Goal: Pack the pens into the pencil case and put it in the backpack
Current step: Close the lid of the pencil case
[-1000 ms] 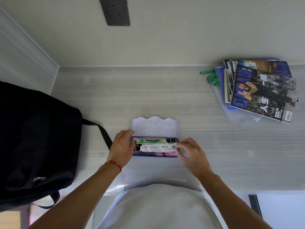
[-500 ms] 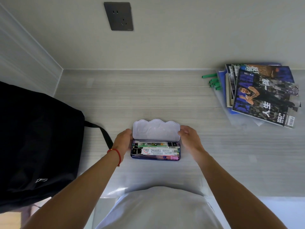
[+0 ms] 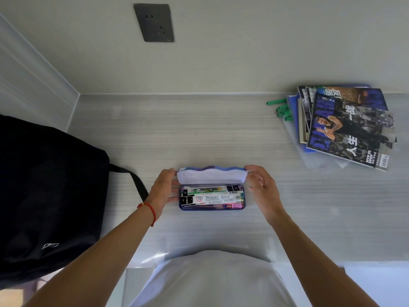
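1. I am holding the lid (image 3: 211, 176) of the pencil case (image 3: 212, 197) at both ends. It is standing partway over the tray, tilted toward me, its pale lining facing down at the pens (image 3: 212, 197).
2. Left hand (image 3: 163, 189): grip pinching the lid's left end, fingers on its top corner. The lower fingers are lying against the left end of the case.
3. Right hand (image 3: 260, 185): grip pinching the lid's right end, fingertips curled over the top corner, palm clear of the tray.
4. The pens are lying lengthwise in the tray, packed side by side, labels up. I cannot tell whether any are standing proud of the rim.
5. The case is sitting on the tabletop (image 3: 221, 134) right in front of me. The black backpack (image 3: 48, 196) is standing to my left, well apart from the case, one strap trailing toward it.
6. Step in hand, as I judge it: closing the case. Packing looks done.
7. Next move is calling for both ends lowered evenly until the lid seats. A pen riding high could block it.
8. After that: lifting the case over to the backpack. Its opening is not showing from here.
9. Magazines (image 3: 345, 125) and green pens (image 3: 281, 108) are lying far right, untouched.
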The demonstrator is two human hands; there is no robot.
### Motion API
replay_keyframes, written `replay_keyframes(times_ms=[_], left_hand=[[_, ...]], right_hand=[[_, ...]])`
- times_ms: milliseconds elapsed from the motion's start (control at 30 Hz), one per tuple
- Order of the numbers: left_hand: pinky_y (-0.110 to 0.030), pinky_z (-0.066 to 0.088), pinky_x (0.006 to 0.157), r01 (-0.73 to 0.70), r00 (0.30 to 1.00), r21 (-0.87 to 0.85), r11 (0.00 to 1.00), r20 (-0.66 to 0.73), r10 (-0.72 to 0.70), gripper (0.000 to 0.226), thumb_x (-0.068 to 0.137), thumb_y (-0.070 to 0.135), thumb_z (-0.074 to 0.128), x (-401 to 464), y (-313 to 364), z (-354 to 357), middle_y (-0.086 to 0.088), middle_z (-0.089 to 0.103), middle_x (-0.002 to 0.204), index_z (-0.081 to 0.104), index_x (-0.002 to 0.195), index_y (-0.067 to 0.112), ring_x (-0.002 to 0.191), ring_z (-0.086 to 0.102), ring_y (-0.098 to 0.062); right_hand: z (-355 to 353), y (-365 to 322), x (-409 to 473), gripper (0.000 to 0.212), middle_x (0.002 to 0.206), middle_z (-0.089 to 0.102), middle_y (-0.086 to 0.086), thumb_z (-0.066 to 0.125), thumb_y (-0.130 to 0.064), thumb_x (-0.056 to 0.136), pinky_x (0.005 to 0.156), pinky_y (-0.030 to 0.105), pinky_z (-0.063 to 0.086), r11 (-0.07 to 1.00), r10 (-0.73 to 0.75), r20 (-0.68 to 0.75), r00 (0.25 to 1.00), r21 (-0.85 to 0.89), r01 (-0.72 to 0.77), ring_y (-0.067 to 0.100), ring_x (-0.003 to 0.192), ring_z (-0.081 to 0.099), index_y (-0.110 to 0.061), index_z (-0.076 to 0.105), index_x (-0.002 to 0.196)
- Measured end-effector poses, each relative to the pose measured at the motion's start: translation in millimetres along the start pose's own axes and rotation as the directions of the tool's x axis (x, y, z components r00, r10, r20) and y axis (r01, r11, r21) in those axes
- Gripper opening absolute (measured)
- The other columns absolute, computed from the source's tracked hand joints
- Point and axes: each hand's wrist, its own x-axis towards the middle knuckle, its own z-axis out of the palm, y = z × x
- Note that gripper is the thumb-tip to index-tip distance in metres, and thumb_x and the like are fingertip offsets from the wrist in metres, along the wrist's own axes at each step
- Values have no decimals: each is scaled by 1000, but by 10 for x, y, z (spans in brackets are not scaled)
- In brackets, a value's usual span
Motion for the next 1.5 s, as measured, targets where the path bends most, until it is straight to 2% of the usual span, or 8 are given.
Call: replay_keyframes(times_ms=[133, 233, 367, 567, 800, 1000, 1333, 1500], left_hand=[[-43, 59, 82, -116, 993, 118, 986, -5, 118, 27, 93, 41, 54, -64, -202, -56, -8, 72, 102, 60, 98, 16, 94, 71, -24], [-28, 56, 75, -198, 973, 261, 945, -63, 221, 7, 90, 33, 64, -161, -393, -18, 7, 71, 97, 62, 95, 27, 95, 69, -13], [-11, 53, 62, -229, 963, 308, 923, -70, 262, 24, 86, 23, 71, -245, -498, 84, 14, 68, 97, 58, 105, 29, 87, 67, 2], [-12, 49, 61, -192, 965, 429, 883, -80, 249, 39, 84, 23, 75, -220, -591, 150, 1, 67, 106, 57, 118, 19, 89, 67, -13], [-8, 47, 58, -186, 965, 465, 866, -80, 250, 33, 78, 21, 81, -175, -589, 98, 12, 68, 85, 60, 102, 27, 72, 66, 3], [-23, 57, 59, -171, 965, 505, 846, -89, 248, 33, 78, 22, 80, -188, -576, 126, 5, 69, 86, 56, 100, 26, 71, 71, -13], [-7, 47, 43, -111, 984, 478, 871, -72, 165, 39, 73, 24, 84, -83, -526, 68, 0, 70, 88, 56, 100, 22, 58, 65, -2], [-23, 56, 63, -77, 984, 479, 874, -104, 144, 38, 78, 25, 80, -126, -526, 129, -5, 73, 104, 58, 107, 18, 80, 72, -20]], right_hand=[[-42, 156, -129, 8, 94, 74, -12, 60, -30, 96, 82, 38, 58, 995, -31, -43, 999, -96, 27, 7, 95, 68, -29, 68, 92], [-26, 314, -232, 6, 87, 72, -17, 67, -29, 90, 74, 24, 52, 980, -31, -30, 999, -199, 24, -6, 86, 65, -32, 67, 85], [54, 420, -287, 17, 97, 66, -8, 75, -31, 83, 65, 8, 46, 955, -53, -19, 998, -294, 45, 3, 86, 66, -31, 62, 93], [280, 384, -278, 70, 114, 57, -1, 83, -44, 69, 95, 42, 52, 924, 50, 74, 996, -381, -18, 19, 111, 52, -19, 51, 125], [332, 403, -220, 80, 121, 44, 8, 85, -43, 71, 97, 34, 40, 861, 62, 93, 994, -509, -6, 26, 114, 43, -13, 42, 133], [320, 443, -190, 86, 123, 44, 10, 85, -43, 71, 102, 37, 42, 815, -12, 117, 993, -575, 78, 26, 115, 45, -10, 38, 136], [228, 423, -147, 88, 118, 49, 1, 91, -43, 59, 98, 37, 47, 878, -31, 122, 992, -472, 86, 19, 111, 48, -19, 42, 129], [207, 392, -99, 67, 113, 55, 1, 86, -36, 69, 83, 23, 44, 883, -25, 89, 996, -465, 63, 15, 102, 55, -21, 53, 126]])
